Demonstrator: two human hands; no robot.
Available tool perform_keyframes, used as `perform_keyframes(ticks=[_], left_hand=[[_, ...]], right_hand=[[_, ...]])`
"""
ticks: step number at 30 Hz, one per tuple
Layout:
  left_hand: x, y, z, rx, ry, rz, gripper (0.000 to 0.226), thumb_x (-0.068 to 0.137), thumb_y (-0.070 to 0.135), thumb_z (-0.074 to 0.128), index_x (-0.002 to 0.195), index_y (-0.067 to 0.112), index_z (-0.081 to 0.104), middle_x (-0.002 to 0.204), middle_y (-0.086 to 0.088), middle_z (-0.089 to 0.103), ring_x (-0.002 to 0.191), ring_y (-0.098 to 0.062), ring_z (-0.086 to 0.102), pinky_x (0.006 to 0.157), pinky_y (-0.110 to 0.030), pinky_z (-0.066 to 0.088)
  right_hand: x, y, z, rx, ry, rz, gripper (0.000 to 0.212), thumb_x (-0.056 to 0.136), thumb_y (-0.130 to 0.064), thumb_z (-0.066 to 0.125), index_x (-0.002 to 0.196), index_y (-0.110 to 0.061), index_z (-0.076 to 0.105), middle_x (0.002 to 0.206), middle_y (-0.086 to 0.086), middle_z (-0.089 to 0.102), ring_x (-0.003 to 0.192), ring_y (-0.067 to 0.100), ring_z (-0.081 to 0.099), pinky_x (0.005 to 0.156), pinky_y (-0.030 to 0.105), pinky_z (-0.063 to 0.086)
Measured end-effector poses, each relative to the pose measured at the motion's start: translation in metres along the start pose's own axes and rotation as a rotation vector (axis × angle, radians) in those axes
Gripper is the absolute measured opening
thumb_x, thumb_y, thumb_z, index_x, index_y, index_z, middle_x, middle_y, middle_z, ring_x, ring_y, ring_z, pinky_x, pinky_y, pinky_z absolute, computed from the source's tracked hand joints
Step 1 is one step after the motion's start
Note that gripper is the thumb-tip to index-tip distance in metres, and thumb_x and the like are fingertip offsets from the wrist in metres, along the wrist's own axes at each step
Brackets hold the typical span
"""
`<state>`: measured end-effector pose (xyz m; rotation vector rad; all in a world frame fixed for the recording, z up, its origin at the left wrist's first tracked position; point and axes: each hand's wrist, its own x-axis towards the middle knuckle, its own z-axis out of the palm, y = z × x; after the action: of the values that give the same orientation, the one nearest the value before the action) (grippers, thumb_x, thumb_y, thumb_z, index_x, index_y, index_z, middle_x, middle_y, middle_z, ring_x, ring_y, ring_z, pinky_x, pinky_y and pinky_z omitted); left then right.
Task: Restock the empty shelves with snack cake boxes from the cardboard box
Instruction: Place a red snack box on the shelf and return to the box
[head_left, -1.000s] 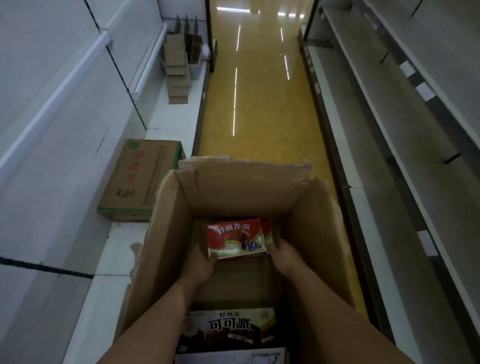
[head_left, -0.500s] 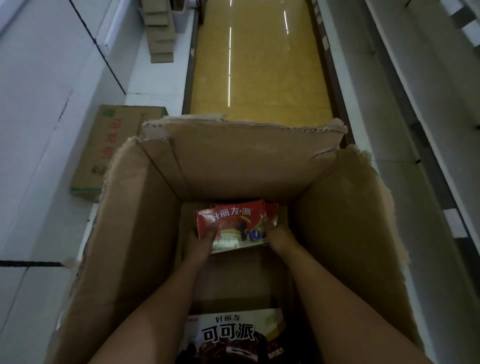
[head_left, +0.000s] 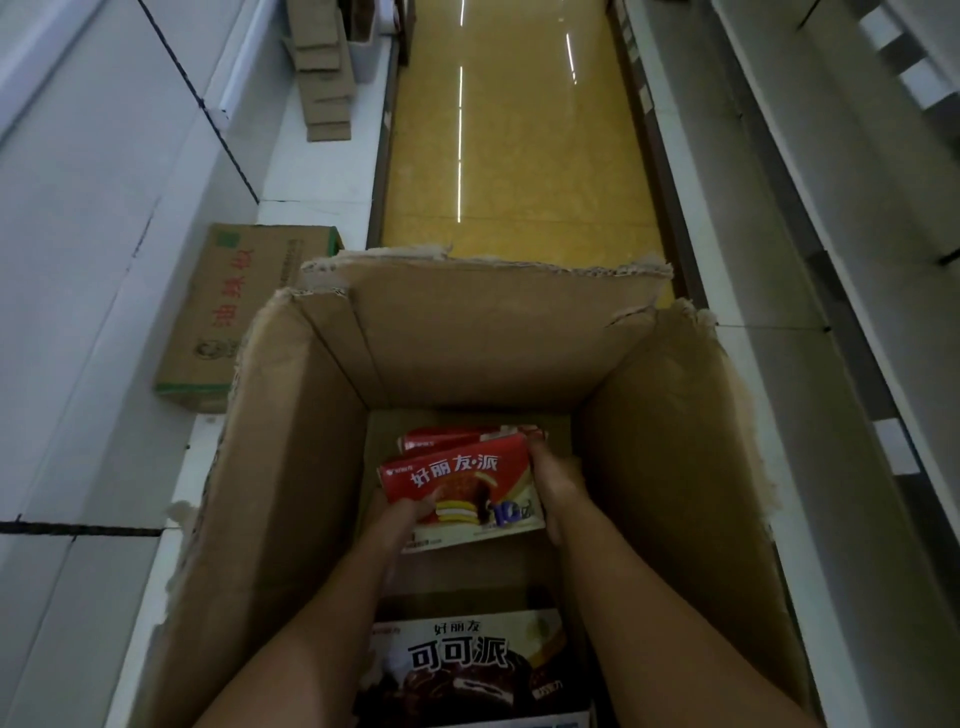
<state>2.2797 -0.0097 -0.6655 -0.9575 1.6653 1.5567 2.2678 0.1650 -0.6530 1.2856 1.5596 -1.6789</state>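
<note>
Both arms reach down into the carton (head_left: 322, 467), an open-topped cardboard one with torn upper edges, standing on the yellow floor (head_left: 519, 156) of an aisle.

Left hand (head_left: 402, 514) grips the near-left corner of the red box (head_left: 462, 488): thumb on the printed face, fingers hidden beneath. Right hand (head_left: 553, 480) clamps the right edge of the same box, fingers curled round its far-right corner. The box sits between the two hands, deep in the carton near its far wall, printed face up and tilted, left side a bit higher. It looks raised off the carton bottom, but contact underneath is hidden.

A second red box (head_left: 447, 436) lies just behind and partly under the held one; only its far edge shows. Can't tell if the right fingers also touch it.

At the near end of the carton lies a brown box (head_left: 467, 670) with a chocolate cake picture, between the forearms, not touched.

Left of the carton, on the low white shelf (head_left: 322, 176): a closed carton with red print (head_left: 234, 312), right beside the open one. Further down that shelf, a row of small cardboard pieces (head_left: 322, 78). White shelves (head_left: 779, 208) on the right side too.
</note>
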Motion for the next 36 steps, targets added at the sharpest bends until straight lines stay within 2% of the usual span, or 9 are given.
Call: perform_keyframes(ticks=[3,6,10,16,21,23,27,31,36], left_hand=[[-0.026,0.004,-0.004,-0.038,-0.031,0.003,0.010,0.091,0.011,0.061,0.093,0.020,0.057,0.095,-0.009,0.066,0.086,-0.026,0.063,0.084,-0.040,0.049],[-0.057,0.007,-0.008,-0.104,-0.086,0.024,0.018,0.090,0.013,0.061,0.108,0.013,0.059,0.103,-0.016,0.069,0.095,-0.034,0.066,0.091,-0.046,0.050],[-0.107,0.011,-0.014,-0.179,-0.141,0.019,0.028,0.086,0.013,0.064,0.114,0.012,0.058,0.103,-0.018,0.071,0.094,-0.036,0.068,0.083,-0.046,0.054],[-0.191,0.012,-0.027,-0.219,-0.166,0.092,0.050,0.070,0.015,0.075,0.118,0.019,0.057,0.102,-0.018,0.071,0.094,-0.040,0.068,0.089,-0.059,0.050],[-0.270,0.022,-0.022,-0.250,-0.286,0.155,0.039,0.079,0.001,0.061,0.114,0.017,0.055,0.108,-0.023,0.068,0.098,-0.042,0.065,0.079,-0.053,0.052],[-0.302,0.026,-0.014,-0.245,-0.345,0.179,0.042,0.074,-0.003,0.057,0.113,0.014,0.054,0.110,-0.026,0.065,0.099,-0.043,0.062,0.078,-0.053,0.051],[-0.363,0.020,0.015,-0.070,-0.409,0.245,0.043,0.070,-0.001,0.050,0.112,0.009,0.051,0.109,-0.026,0.063,0.101,-0.041,0.060,0.081,-0.050,0.050],[-0.405,0.010,0.045,0.028,-0.476,0.310,0.037,0.076,0.000,0.048,0.111,0.008,0.051,0.110,-0.023,0.063,0.103,-0.039,0.060,0.090,-0.052,0.048],[-0.445,0.012,0.087,0.142,-0.631,0.312,0.043,0.073,0.005,0.052,0.116,0.008,0.050,0.111,-0.022,0.064,0.108,-0.040,0.060,0.091,-0.051,0.049]], right_hand=[[-0.030,-0.009,-0.003,0.052,-0.059,-0.007,0.054,0.092,-0.054,0.051,0.124,-0.010,0.054,0.106,0.014,0.068,0.096,0.029,0.066,0.086,0.041,0.053],[-0.064,-0.016,-0.014,0.078,-0.056,-0.086,0.046,0.094,-0.044,0.052,0.125,-0.010,0.051,0.097,0.012,0.069,0.079,0.024,0.066,0.062,0.032,0.051],[-0.112,-0.015,-0.027,0.077,-0.042,-0.186,0.029,0.097,-0.039,0.050,0.111,-0.014,0.048,0.094,0.011,0.069,0.081,0.024,0.067,0.068,0.034,0.053],[-0.194,-0.007,-0.055,0.054,-0.058,-0.322,0.034,0.097,-0.039,0.050,0.107,-0.008,0.056,0.095,0.014,0.071,0.087,0.029,0.070,0.082,0.044,0.055],[-0.266,0.003,-0.106,0.204,0.025,-0.466,0.023,0.096,-0.041,0.049,0.102,-0.019,0.052,0.089,0.011,0.070,0.076,0.026,0.068,0.064,0.033,0.051],[-0.293,0.007,-0.130,0.272,0.065,-0.505,0.021,0.095,-0.040,0.051,0.099,-0.020,0.049,0.084,0.008,0.067,0.074,0.025,0.067,0.067,0.037,0.052],[-0.335,0.023,-0.176,0.345,0.148,-0.541,0.041,0.092,-0.044,0.055,0.115,-0.010,0.052,0.095,0.017,0.068,0.082,0.036,0.069,0.081,0.054,0.055],[-0.375,0.044,-0.222,0.419,0.136,-0.556,0.040,0.092,-0.046,0.054,0.112,-0.011,0.050,0.099,0.020,0.068,0.083,0.039,0.069,0.076,0.050,0.057],[-0.417,0.077,-0.278,0.466,0.142,-0.605,0.045,0.091,-0.051,0.051,0.110,-0.011,0.057,0.096,0.021,0.071,0.087,0.039,0.070,0.086,0.057,0.053]])
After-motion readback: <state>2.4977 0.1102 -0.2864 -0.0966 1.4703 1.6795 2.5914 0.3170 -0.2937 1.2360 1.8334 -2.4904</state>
